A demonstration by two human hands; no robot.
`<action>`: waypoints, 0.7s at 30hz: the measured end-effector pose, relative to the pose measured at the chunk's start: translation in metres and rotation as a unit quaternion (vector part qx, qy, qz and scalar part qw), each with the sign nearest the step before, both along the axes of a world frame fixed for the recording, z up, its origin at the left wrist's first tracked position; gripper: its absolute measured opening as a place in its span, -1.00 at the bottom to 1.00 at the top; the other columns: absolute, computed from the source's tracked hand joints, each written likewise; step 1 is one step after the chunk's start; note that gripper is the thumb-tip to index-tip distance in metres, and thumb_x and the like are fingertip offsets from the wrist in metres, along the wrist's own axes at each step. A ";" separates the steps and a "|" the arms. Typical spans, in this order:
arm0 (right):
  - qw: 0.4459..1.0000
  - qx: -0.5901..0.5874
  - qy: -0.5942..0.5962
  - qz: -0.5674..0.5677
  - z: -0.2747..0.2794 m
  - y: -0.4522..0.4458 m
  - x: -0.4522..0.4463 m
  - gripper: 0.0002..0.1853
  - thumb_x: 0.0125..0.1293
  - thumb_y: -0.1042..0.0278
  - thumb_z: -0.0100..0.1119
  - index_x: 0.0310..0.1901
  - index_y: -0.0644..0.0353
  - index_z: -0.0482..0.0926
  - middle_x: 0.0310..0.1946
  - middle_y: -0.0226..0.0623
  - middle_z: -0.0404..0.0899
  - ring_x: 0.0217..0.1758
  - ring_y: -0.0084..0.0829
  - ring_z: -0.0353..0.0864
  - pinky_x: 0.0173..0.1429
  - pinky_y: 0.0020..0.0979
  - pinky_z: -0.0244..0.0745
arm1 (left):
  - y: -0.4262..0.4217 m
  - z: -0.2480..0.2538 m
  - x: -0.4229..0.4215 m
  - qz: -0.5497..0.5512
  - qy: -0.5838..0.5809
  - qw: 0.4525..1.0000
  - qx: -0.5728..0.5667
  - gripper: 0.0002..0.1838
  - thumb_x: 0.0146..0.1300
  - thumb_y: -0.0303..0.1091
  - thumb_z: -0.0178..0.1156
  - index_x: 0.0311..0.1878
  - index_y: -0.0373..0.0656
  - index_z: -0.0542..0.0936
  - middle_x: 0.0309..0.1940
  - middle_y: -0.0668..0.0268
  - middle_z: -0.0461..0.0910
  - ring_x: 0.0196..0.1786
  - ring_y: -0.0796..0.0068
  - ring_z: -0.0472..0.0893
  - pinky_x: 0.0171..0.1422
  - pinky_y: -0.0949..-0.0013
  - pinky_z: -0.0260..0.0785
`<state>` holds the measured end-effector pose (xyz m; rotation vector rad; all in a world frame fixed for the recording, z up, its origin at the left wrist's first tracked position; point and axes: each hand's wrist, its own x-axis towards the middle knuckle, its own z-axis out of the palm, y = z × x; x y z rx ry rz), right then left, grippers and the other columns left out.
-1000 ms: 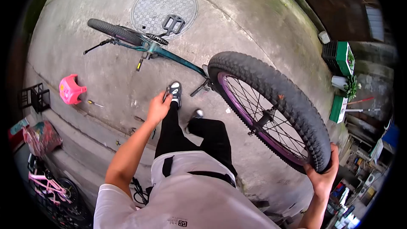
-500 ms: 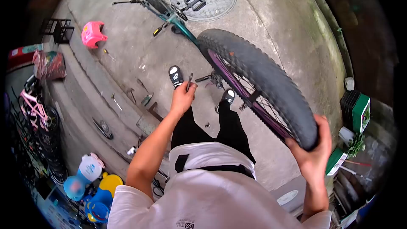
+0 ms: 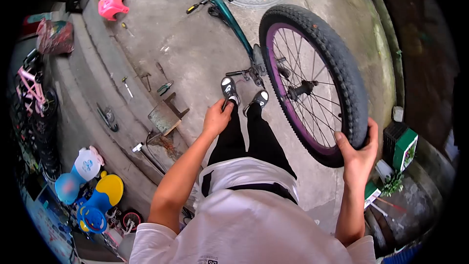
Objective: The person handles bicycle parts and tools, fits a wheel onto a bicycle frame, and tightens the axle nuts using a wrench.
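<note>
Wheel (image 3: 304,88) in R hand (image 3: 360,152), more side-on to cam vs b4

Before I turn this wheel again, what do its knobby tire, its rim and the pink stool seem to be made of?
Knobby tire: matte black rubber, judging by the moulded tread blocks.
Rim: probably metal, as it carries thin spokes; its purple finish could be paint or anodising.
Pink stool: likely moulded plastic, given its uniform bright colour and rounded edges.
</note>
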<state>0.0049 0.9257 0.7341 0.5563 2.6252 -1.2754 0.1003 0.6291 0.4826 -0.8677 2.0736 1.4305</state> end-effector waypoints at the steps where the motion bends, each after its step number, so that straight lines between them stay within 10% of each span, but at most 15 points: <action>1: 1.000 0.012 0.000 -0.004 -0.006 -0.004 0.002 -0.40 0.07 0.47 0.58 0.14 0.28 0.50 -0.13 -0.36 0.55 -0.10 -0.53 0.48 0.06 -0.48 0.44 | -0.002 -0.008 0.001 -0.004 -0.003 1.000 0.007 -0.70 0.46 -0.14 0.23 -0.12 -0.24 0.65 -0.56 0.22 0.63 -0.48 0.40 0.65 -0.31 0.27 0.45; 16: 0.999 0.016 -0.025 0.043 -0.109 -0.025 0.001 -0.36 0.08 0.41 0.61 0.17 0.31 0.49 -0.07 -0.26 0.58 -0.05 -0.42 0.54 0.13 -0.37 0.49 | 0.033 -0.033 -0.011 -0.011 0.000 1.000 -0.014 -0.68 0.45 -0.15 0.22 -0.12 -0.28 0.64 -0.54 0.25 0.64 -0.47 0.44 0.64 -0.28 0.29 0.45; 18: 0.999 -0.003 -0.031 0.031 -0.114 -0.027 0.000 -0.36 0.08 0.41 0.61 0.18 0.31 0.49 -0.06 -0.25 0.58 -0.04 -0.41 0.55 0.13 -0.36 0.49 | 0.039 -0.028 -0.017 0.051 -0.022 0.998 0.023 -0.67 0.44 -0.10 0.19 -0.12 -0.22 0.67 -0.53 0.11 0.67 -0.40 0.12 0.71 -0.21 0.10 0.48; 21: 0.998 -0.006 -0.044 0.041 -0.118 -0.032 -0.008 -0.33 0.07 0.42 0.61 0.20 0.32 0.48 -0.04 -0.23 0.57 -0.04 -0.41 0.56 0.14 -0.35 0.50 | 0.052 -0.034 -0.019 0.076 -0.014 0.997 0.023 -0.72 0.44 -0.18 0.21 -0.12 -0.24 0.67 -0.54 0.22 0.66 -0.44 0.37 0.67 -0.23 0.25 0.47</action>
